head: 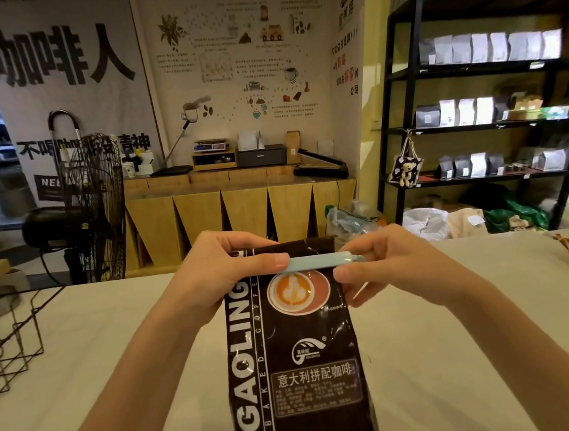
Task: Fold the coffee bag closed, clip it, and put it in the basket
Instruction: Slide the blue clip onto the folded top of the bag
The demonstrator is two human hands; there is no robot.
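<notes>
Head view shows a dark brown coffee bag standing upright on a white table, centred just in front of the person. Its top edge appears folded over. A pale blue clip lies horizontally across the bag just below the top edge, above the printed latte-art cup.

Left hand: fingers curl behind the upper left corner of the bag; the thumb presses flat on the left end of the clip. The hand is closed on the bag and clip together.

Right hand: thumb and fingers pinch the right end of the clip, where it projects past the right edge of the bag. The thumb lies just under the clip and touches the bag edge. Whether the clip is fully latched cannot be told.

A black wire basket stands on the table at the left edge of the frame, well apart from the bag. A floor fan stands beyond the table on the left, and black shelving with pale bags stands at the right.
</notes>
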